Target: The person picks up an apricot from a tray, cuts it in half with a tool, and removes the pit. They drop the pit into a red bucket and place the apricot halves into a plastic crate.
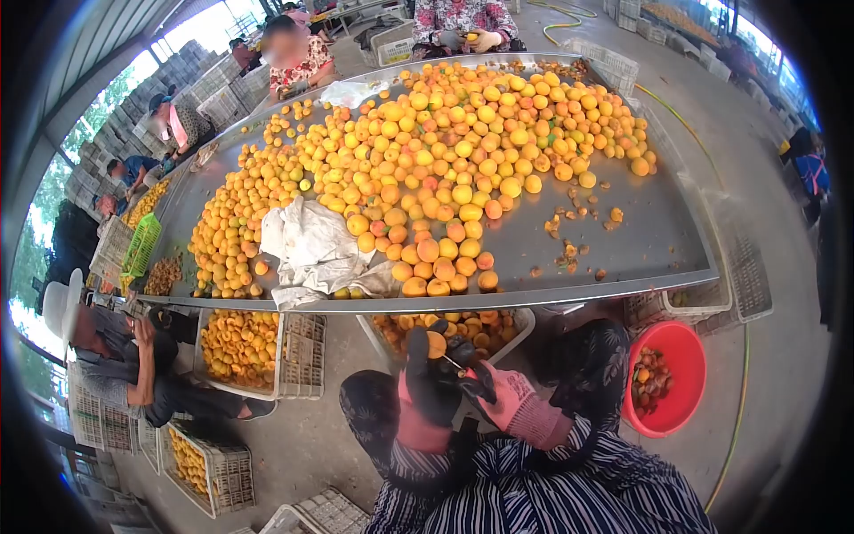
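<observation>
In a black and pink glove, my left hand (427, 383) grips an orange apricot (436, 345) near its fingertips. My right hand (503, 396), gloved the same way, is closed on a thin metal tool (452, 362) whose tip points at the fruit. Both hands are close together above my lap. Just beyond them stands a crate (525, 331) of orange fruit pieces, partly hidden by my gloves. A large heap of apricots (427, 160) lies on the metal table (623, 222), with a crumpled whitish cloth (311, 240) at its near edge.
A red basin (694, 378) with scraps stands on the right. Crates of fruit (302, 356) (229, 481) are at the left, where a person in a white hat (111, 356) sits. Other people sit around the table's far side. A yellow hose (738, 427) crosses the floor.
</observation>
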Action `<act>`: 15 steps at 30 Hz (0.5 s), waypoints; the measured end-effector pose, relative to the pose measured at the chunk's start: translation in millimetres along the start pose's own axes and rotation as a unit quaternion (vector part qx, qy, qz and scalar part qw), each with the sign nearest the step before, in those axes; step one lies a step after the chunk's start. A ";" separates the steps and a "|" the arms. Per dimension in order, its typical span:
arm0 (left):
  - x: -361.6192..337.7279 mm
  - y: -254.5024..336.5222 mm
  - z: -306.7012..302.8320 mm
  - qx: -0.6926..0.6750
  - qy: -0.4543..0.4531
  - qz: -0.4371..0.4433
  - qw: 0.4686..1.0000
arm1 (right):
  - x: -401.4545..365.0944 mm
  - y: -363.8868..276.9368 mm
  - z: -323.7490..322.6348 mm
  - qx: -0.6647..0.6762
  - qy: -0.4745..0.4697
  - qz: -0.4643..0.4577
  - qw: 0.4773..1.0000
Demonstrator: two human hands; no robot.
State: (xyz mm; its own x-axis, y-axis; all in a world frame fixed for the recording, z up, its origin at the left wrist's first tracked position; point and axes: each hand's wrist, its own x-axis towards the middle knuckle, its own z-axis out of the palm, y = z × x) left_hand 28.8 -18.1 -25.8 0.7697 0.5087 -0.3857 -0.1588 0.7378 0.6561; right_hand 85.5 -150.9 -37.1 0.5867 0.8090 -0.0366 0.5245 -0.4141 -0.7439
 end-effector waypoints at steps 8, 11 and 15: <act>16.4 -8.6 -8.3 -0.041 -0.008 -0.031 0.999 | 1.5 32.7 37.0 0.531 -0.065 0.073 0.842; 22.6 -19.2 -14.5 -0.069 0.002 -0.027 0.997 | -2.1 21.1 32.1 0.624 -0.049 0.159 0.763; 23.5 -15.8 -13.1 -0.051 -0.009 -0.034 0.998 | 10.3 33.4 24.3 0.496 -0.101 0.120 0.854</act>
State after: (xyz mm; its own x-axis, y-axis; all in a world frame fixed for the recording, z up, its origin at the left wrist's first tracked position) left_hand 41.2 -12.0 -53.8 0.7915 0.4490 -0.4147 -0.1679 0.8121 0.5589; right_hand 94.1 -146.3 -78.5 0.4328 0.8477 -0.3068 -0.4360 -0.1010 -0.8943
